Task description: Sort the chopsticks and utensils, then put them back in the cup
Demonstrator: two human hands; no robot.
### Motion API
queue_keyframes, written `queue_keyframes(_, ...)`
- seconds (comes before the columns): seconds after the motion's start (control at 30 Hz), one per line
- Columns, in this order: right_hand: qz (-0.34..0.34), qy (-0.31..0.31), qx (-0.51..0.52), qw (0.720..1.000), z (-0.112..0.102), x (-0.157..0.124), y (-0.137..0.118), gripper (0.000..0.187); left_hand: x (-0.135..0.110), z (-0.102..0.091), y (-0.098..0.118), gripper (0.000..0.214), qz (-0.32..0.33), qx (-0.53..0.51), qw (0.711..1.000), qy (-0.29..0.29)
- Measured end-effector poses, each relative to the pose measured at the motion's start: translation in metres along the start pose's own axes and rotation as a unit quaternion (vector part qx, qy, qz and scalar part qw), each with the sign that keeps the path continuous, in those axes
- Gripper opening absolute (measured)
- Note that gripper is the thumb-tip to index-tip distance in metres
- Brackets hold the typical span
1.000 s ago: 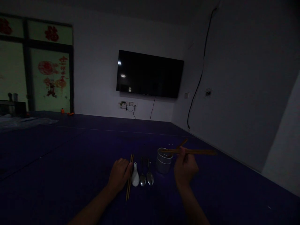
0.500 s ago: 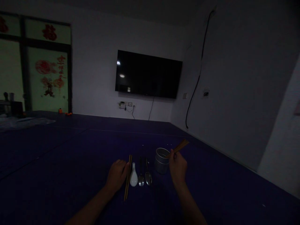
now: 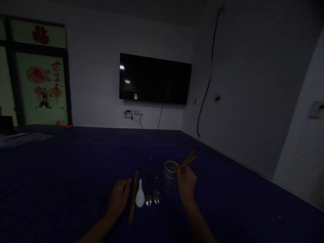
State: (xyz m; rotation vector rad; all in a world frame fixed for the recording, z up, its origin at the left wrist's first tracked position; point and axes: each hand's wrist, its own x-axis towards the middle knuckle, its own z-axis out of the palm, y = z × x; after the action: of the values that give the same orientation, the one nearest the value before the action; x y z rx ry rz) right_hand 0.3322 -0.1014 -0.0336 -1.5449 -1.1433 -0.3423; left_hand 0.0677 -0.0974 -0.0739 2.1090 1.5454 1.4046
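Observation:
My right hand (image 3: 186,184) is closed on a pair of brown chopsticks (image 3: 187,159) whose lower ends dip into a small metal cup (image 3: 169,174). My left hand (image 3: 118,198) rests flat on the dark blue surface with fingers stretched out, just left of a second pair of chopsticks (image 3: 133,195) lying lengthwise. Beside those lie a white ceramic spoon (image 3: 139,197) and two metal spoons (image 3: 152,195), all in a row left of the cup.
A dark blue surface (image 3: 76,175) stretches far ahead and to both sides. A black screen (image 3: 154,79) hangs on the back wall above an outlet. A glass door with red paper decorations (image 3: 42,81) stands at the left. A white wall runs along the right.
My right hand has turned the chopsticks from lying crosswise above the cup to pointing steeply into it and has lowered toward the cup. My left hand has flattened out beside the lying chopsticks.

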Motion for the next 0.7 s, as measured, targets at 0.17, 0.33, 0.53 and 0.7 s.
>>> queue_keyframes(0.17, 0.007, 0.004, 0.019, 1.000, -0.001, -0.001, 0.000, 0.060, -0.002, -0.003, 0.001, 0.051, -0.011, -0.012, 1.000, -0.003)
queue_keyframes(0.33, 0.006, -0.007, -0.006, 1.000, 0.000, 0.001, -0.001, 0.069, -0.005, -0.008, 0.005, 0.051, -0.007, -0.032, 0.999, -0.006)
queue_keyframes(0.53, 0.035, -0.034, -0.069, 0.996, -0.001, 0.002, -0.004, 0.070, -0.007, -0.015, 0.003, 0.052, -0.038, -0.057, 0.998, -0.002)
queue_keyframes(0.7, 0.088, -0.075, -0.116, 0.987, -0.006, 0.003, -0.009, 0.063, -0.006, -0.015, 0.004, 0.051, -0.048, -0.060, 0.997, -0.014)
